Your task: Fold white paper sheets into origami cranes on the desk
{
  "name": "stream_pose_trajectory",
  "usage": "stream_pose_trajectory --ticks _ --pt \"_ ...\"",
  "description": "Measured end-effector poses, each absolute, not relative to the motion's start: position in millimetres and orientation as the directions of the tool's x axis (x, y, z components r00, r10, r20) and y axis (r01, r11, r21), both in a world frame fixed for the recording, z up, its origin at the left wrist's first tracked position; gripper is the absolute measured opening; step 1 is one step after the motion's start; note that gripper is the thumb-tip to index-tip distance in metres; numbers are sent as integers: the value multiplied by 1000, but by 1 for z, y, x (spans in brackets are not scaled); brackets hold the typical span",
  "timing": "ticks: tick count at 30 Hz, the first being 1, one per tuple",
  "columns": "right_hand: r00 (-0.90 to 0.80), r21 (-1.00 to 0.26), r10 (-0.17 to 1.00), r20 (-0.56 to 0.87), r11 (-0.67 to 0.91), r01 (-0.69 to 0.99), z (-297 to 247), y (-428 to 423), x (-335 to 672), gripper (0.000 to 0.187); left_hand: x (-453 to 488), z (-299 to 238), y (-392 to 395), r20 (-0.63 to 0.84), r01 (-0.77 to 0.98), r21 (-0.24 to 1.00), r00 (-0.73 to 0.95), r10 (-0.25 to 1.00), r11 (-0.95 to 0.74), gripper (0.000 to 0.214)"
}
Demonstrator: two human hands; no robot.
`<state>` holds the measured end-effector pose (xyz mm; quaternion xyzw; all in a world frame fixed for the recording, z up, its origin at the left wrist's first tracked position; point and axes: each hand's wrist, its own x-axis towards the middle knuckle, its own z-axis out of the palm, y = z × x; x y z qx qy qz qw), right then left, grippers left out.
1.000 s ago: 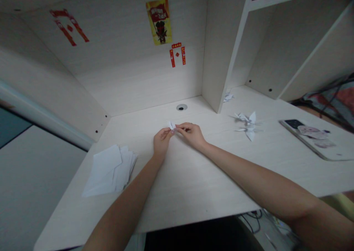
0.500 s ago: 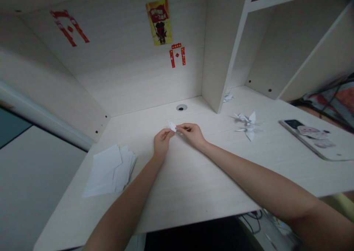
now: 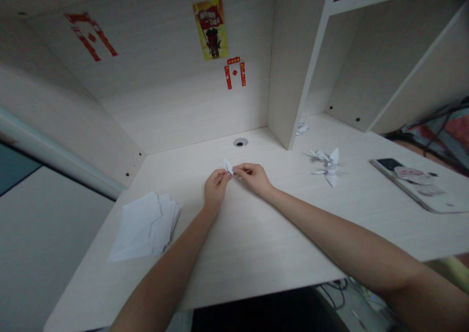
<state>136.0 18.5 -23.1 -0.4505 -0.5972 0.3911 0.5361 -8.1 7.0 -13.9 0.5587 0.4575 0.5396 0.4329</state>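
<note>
A small piece of folded white paper is pinched between my two hands above the middle of the desk, its pointed end facing away from me. My left hand grips its lower left side with thumb and fingertips. From the right, my right hand pinches the other side. The fingertips cover the paper's lower part, so its full shape is hidden. Off to the right lie folded paper cranes, close together with wings spread. Left of my left forearm rests a loose stack of white paper sheets.
A phone in a decorated case lies at the right of the desk. More folded white paper sits beside the upright divider. The back panel carries red and yellow stickers, and a cable hole is near it.
The folded paper between my fingers has turned slightly, and its upper folds look a little more parted. Both hands stay in nearly the same place.
</note>
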Motion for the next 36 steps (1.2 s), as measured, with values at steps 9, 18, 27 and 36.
stream_pose_trajectory --ticks 9,18,27,36 --pt "-21 -936 951 310 309 166 -23 17 136 26 -8 -13 7 192 47 979 106 976 -197 24" --pt "-15 -892 930 367 357 278 -28 18 136 20 -8 -14 8 192 6 981 92 977 -193 22" --pt "2 -898 929 370 357 256 -35 23 135 20 -5 -14 9 94 -65 994 75 993 -89 32" --pt "-40 -937 946 320 323 137 -37 25 135 24 -2 -5 1 101 -10 995 17 995 -101 23"
